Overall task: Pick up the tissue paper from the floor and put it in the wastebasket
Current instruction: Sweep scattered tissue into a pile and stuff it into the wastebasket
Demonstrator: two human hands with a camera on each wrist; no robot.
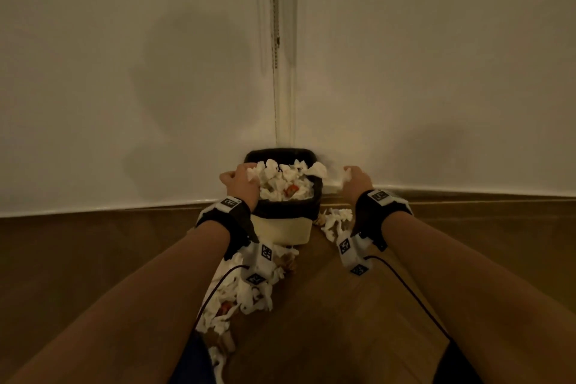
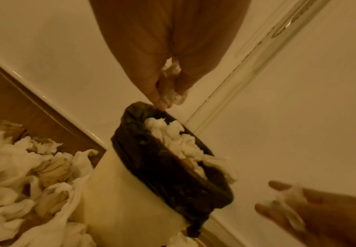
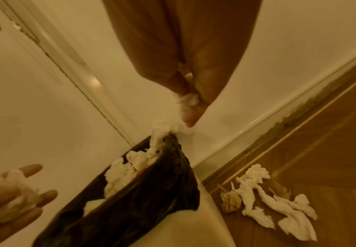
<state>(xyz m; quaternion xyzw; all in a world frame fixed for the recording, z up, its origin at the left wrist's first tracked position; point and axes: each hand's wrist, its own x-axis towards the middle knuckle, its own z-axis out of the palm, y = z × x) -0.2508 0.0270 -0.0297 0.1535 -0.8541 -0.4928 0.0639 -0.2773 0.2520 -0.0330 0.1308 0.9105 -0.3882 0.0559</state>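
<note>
A cream wastebasket (image 1: 282, 227) with a black liner (image 1: 280, 153) stands in the room's corner, heaped with crumpled white tissue paper (image 1: 285, 182). My left hand (image 1: 244, 178) is over the basket's left rim and grips a wad of tissue (image 2: 173, 94). To the right of the basket, beside its rim, my right hand (image 1: 351, 177) pinches another wad (image 3: 188, 100). Loose tissue lies on the wooden floor to the left of the basket (image 1: 243, 293) and to its right (image 1: 335, 221).
White walls (image 1: 124, 103) meet in the corner behind the basket, with a skirting board along the floor. A beaded blind cord (image 1: 276, 25) hangs above the basket. Brownish paper scraps (image 3: 230, 198) lie among the floor tissues. Cables run from both wrist cameras.
</note>
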